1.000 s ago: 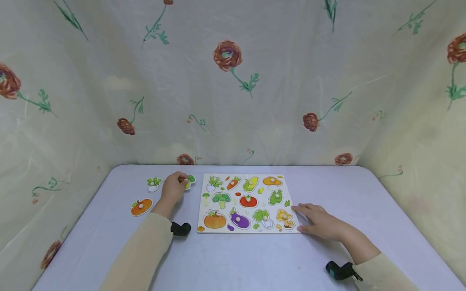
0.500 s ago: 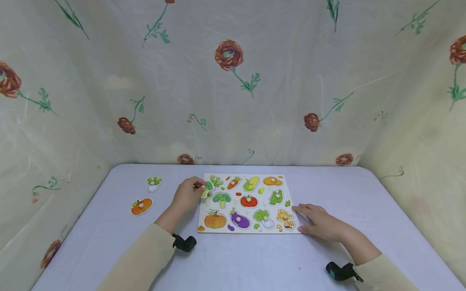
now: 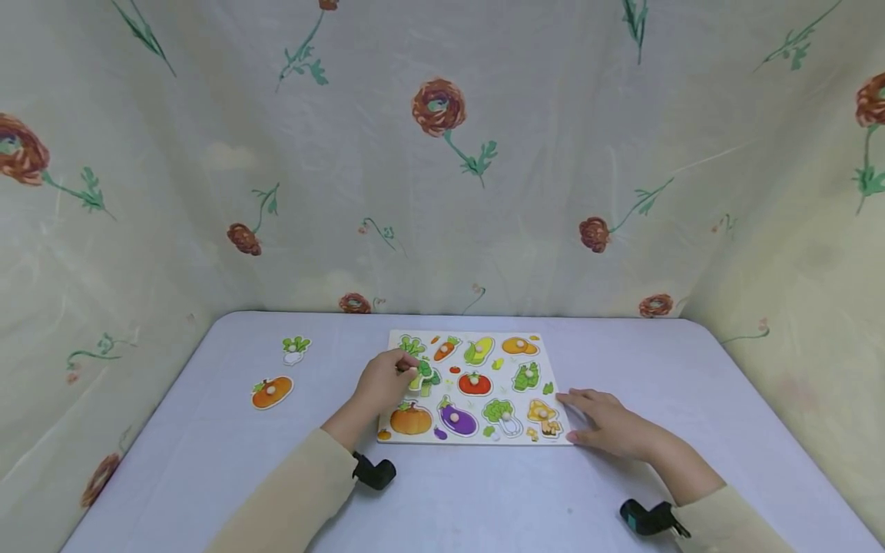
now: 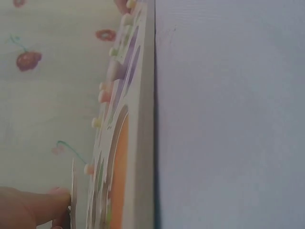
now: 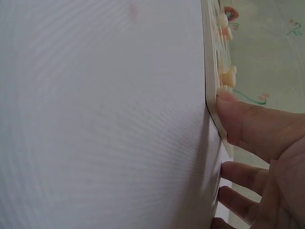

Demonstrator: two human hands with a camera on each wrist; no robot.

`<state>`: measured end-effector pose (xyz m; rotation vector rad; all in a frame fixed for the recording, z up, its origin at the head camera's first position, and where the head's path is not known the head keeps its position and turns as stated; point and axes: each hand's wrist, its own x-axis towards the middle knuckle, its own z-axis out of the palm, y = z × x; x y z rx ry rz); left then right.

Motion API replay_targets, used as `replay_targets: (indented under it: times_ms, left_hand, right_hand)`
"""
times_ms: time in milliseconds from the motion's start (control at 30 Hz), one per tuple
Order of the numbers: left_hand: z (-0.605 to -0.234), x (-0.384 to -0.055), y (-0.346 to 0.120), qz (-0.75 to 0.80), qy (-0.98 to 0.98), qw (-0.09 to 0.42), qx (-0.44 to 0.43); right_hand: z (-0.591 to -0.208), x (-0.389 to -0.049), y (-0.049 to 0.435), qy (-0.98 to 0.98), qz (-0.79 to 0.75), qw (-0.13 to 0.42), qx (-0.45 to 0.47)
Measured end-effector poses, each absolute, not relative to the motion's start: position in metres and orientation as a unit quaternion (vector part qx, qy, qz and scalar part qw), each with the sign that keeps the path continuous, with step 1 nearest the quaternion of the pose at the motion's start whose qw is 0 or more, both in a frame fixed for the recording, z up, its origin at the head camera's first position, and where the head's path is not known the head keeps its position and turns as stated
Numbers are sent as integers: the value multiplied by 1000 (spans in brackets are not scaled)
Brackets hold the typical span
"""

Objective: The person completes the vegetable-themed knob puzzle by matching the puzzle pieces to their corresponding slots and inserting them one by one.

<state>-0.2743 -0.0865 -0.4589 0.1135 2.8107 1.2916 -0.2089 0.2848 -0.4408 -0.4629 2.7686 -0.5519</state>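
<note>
My left hand (image 3: 382,384) pinches a broccoli puzzle piece (image 3: 419,373) over the left side of a vegetable puzzle board (image 3: 502,388). The piece overlaps the printed broccoli shape there. In the left wrist view the thin piece (image 4: 73,195) stands edge-on at my fingertips, raised above the board's face. My right hand (image 3: 611,422) lies at the board's right edge, fingers spread and thumb near the lower corner. The right wrist view has the thumb (image 5: 248,124) touching the board's rim. Knobbed pieces, such as the tomato (image 3: 475,384) and eggplant (image 3: 459,419), sit in the board.
A loose radish piece (image 3: 295,351) and a loose pumpkin piece (image 3: 273,392) lie left of the board on the pale tablecloth (image 3: 498,499). A flowered curtain (image 3: 525,192) hangs behind the table and along both sides.
My left hand has carried the broccoli piece rightward from the table beside the board to over the printed broccoli. My right hand has stayed at the board's right edge.
</note>
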Motion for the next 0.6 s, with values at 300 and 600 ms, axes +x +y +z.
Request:
replay_targets:
  times_ms: [300, 600]
  left_hand:
    - [-463, -274, -73, 387, 921, 33, 32]
    - [-464, -275, -70, 380, 924, 29, 28]
  right_hand:
    - [-440, -208, 284, 958, -189, 140, -164]
    - [-440, -208, 285, 958, -190, 138, -166]
